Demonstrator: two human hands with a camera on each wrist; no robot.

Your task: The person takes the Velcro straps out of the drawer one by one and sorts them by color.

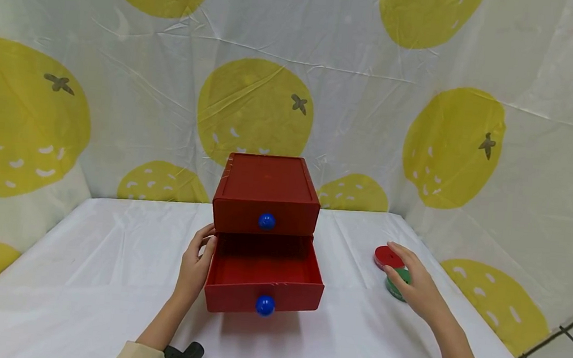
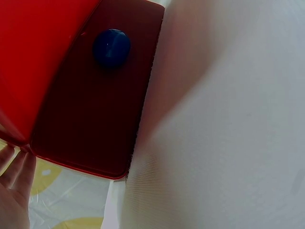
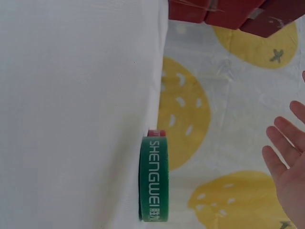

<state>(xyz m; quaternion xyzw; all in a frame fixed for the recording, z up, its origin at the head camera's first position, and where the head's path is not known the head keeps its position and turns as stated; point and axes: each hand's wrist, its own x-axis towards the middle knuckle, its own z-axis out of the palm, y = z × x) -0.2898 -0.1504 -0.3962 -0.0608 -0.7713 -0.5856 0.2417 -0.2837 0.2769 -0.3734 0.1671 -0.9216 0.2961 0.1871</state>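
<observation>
A red two-drawer box point(image 1: 268, 180) stands mid-table, its upper drawer closed and its lower drawer point(image 1: 296, 299) pulled out with nothing visible inside. Each drawer front carries a round blue knob point(image 1: 265, 305). My left hand point(image 1: 196, 265) rests its fingertips against the box's left side, fingers fairly straight, beside the pulled-out drawer. Over on the right, my right hand point(image 1: 417, 284) is held with fingers extended above a green tape roll point(image 3: 155, 181), holding nothing. Just behind the green roll lies a red tape roll point(image 1: 386, 257), partly covered by the fingers in the head view.
A white cloth point(image 1: 120, 261) covers the table. A hanging sheet with yellow fruit prints point(image 1: 256, 108) encloses the back and sides. Dark wrist-worn pieces point(image 1: 184, 356) show beside both forearms. A dark grid of bars point(image 1: 567, 334) stands at the far right.
</observation>
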